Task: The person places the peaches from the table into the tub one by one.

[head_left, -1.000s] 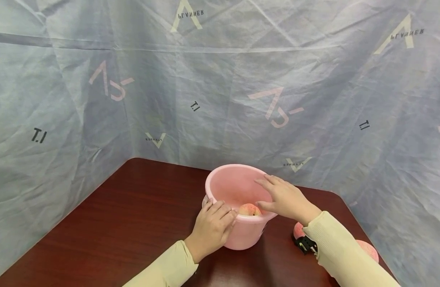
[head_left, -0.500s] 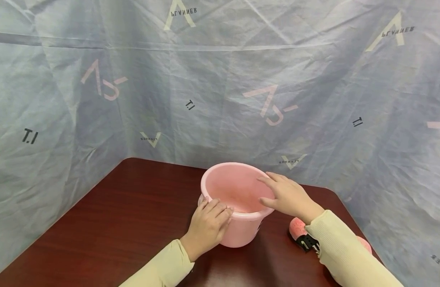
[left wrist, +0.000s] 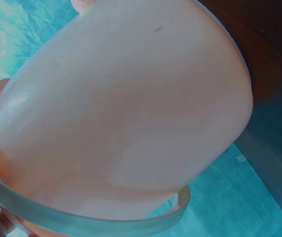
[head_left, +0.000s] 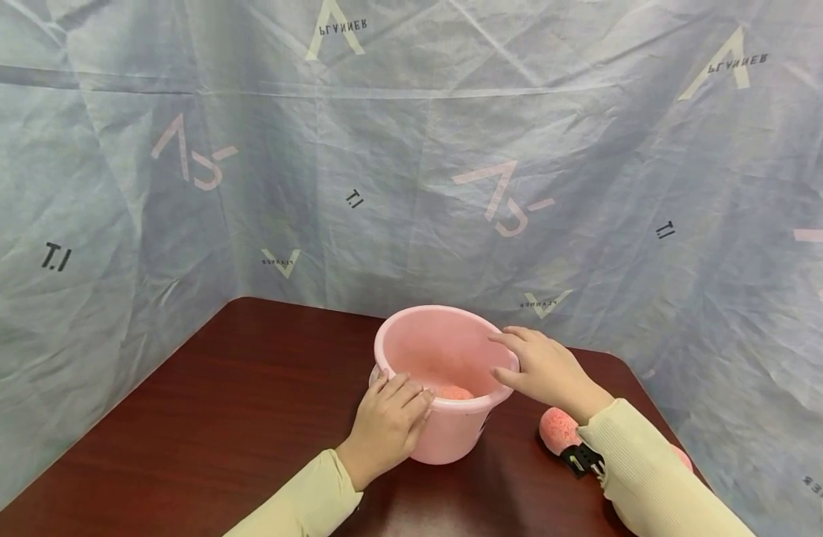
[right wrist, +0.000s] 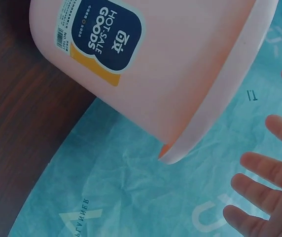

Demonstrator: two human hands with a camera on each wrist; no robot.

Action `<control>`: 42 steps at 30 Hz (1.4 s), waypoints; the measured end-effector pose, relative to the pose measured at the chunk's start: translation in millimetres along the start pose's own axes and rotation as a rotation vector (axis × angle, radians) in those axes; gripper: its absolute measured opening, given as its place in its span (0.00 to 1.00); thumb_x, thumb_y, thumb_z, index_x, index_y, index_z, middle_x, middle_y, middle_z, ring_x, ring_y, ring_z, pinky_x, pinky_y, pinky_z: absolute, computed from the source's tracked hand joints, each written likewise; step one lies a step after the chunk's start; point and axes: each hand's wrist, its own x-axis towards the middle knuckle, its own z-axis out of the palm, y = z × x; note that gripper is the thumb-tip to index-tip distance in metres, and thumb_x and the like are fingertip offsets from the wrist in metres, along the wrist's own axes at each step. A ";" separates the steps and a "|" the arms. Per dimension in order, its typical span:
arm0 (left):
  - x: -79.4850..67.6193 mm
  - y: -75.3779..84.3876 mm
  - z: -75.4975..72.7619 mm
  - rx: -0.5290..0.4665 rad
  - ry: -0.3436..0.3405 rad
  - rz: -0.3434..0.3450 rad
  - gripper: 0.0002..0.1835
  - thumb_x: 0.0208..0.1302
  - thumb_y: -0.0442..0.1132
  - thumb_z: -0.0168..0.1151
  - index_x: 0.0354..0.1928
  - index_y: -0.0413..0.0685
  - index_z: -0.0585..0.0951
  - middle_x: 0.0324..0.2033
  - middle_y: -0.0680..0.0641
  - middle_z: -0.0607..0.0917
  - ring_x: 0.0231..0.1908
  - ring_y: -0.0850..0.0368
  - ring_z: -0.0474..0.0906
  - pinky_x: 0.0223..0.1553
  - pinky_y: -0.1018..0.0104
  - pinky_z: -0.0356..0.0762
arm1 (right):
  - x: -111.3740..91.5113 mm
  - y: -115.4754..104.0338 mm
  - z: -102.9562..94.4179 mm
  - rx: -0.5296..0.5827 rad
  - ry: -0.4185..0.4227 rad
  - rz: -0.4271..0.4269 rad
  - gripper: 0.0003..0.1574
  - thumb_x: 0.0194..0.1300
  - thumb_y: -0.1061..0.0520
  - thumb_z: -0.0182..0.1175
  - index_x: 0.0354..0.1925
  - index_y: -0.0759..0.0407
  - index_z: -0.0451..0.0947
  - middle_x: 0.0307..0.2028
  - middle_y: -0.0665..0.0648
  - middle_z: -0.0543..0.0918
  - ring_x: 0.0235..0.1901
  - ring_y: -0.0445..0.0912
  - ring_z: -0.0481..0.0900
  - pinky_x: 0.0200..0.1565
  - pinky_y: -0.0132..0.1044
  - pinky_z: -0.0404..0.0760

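Observation:
A pink plastic bucket [head_left: 445,436] stands upright on the dark red-brown table. My left hand [head_left: 387,425] holds its near left rim, fingers bent over the edge. By the right side of the rim, my right hand [head_left: 549,373] is spread with nothing in it; the right wrist view shows its fingertips [right wrist: 252,160] apart from the bucket. Inside, just above the near rim, shows the top of a pinkish-orange round fruit [head_left: 455,392], mostly hidden by the bucket wall. The right wrist view also shows the bucket's dark blue label [right wrist: 109,37].
A pink speckled, rounded thing [head_left: 557,430] lies on the table [head_left: 264,388] beside my right wrist, which wears a black strap [head_left: 581,459]. Another pink thing [head_left: 683,456] shows partly behind the sleeve. Grey-blue printed cloth [head_left: 411,186] hangs around the table's back and sides.
The fruit in the bucket showed red and yellow, dropped out of sight behind the near wall, and now shows its top again. My right hand has drawn slightly right; the left stays on the rim.

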 end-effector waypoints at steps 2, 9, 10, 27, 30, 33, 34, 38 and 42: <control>0.0 -0.1 0.0 0.005 0.010 0.006 0.21 0.74 0.45 0.39 0.38 0.51 0.84 0.33 0.53 0.81 0.40 0.52 0.77 0.44 0.51 0.73 | -0.9 1.3 1.0 -0.001 0.005 0.003 0.30 0.58 0.50 0.64 0.57 0.60 0.76 0.55 0.67 0.76 0.54 0.62 0.74 0.51 0.59 0.73; -0.6 -0.8 0.7 0.006 0.021 0.014 0.21 0.74 0.45 0.39 0.38 0.51 0.83 0.33 0.53 0.81 0.39 0.52 0.77 0.43 0.52 0.73 | -5.0 6.5 2.3 0.001 0.014 0.014 0.29 0.58 0.51 0.64 0.56 0.62 0.76 0.54 0.66 0.77 0.53 0.62 0.75 0.50 0.58 0.73; -0.8 -0.9 0.8 0.006 0.020 0.014 0.21 0.74 0.45 0.39 0.38 0.51 0.84 0.33 0.53 0.81 0.39 0.52 0.77 0.43 0.52 0.73 | -5.8 7.1 1.9 0.003 0.012 0.018 0.29 0.58 0.51 0.63 0.56 0.62 0.76 0.55 0.66 0.76 0.53 0.62 0.75 0.50 0.59 0.73; 3.3 -2.0 -5.4 -0.066 -0.075 -0.014 0.12 0.65 0.45 0.52 0.39 0.51 0.84 0.34 0.54 0.82 0.39 0.55 0.76 0.44 0.52 0.74 | -24.1 21.2 -3.2 -0.001 0.003 0.076 0.30 0.60 0.47 0.63 0.57 0.61 0.76 0.54 0.64 0.77 0.53 0.61 0.75 0.48 0.59 0.74; 3.3 -3.3 -5.8 -0.062 -0.082 -0.003 0.10 0.55 0.40 0.60 0.39 0.51 0.84 0.33 0.54 0.82 0.38 0.55 0.76 0.43 0.53 0.74 | -27.4 23.7 -3.2 0.015 -0.020 0.102 0.30 0.61 0.48 0.63 0.58 0.61 0.75 0.55 0.66 0.76 0.54 0.62 0.74 0.49 0.60 0.73; 3.8 -6.2 -7.9 -0.061 -0.095 0.006 0.12 0.50 0.37 0.61 0.39 0.51 0.84 0.34 0.54 0.82 0.38 0.55 0.77 0.45 0.51 0.75 | -28.8 26.3 -4.4 0.024 -0.040 0.120 0.31 0.61 0.49 0.63 0.60 0.61 0.74 0.57 0.67 0.74 0.56 0.63 0.73 0.49 0.61 0.73; 4.3 -7.6 -9.2 -0.067 -0.096 0.012 0.12 0.50 0.37 0.61 0.39 0.51 0.85 0.34 0.54 0.83 0.38 0.55 0.77 0.45 0.51 0.75 | -29.2 27.4 -4.7 0.024 -0.044 0.123 0.31 0.61 0.49 0.63 0.60 0.61 0.73 0.57 0.67 0.74 0.56 0.63 0.72 0.49 0.61 0.72; 5.0 -15.6 -11.1 -0.092 -0.059 0.071 0.13 0.49 0.37 0.60 0.39 0.50 0.84 0.34 0.54 0.83 0.38 0.55 0.79 0.44 0.51 0.76 | -33.0 33.0 -4.0 0.014 -0.054 0.136 0.32 0.61 0.49 0.63 0.60 0.61 0.73 0.57 0.68 0.74 0.56 0.63 0.72 0.49 0.61 0.73; 4.5 -23.7 -10.1 -0.125 -0.018 0.138 0.12 0.49 0.37 0.58 0.38 0.50 0.84 0.34 0.54 0.84 0.37 0.55 0.79 0.42 0.54 0.75 | -41.7 39.6 0.7 0.027 -0.067 0.158 0.31 0.60 0.50 0.63 0.59 0.61 0.74 0.57 0.69 0.74 0.56 0.64 0.72 0.49 0.61 0.72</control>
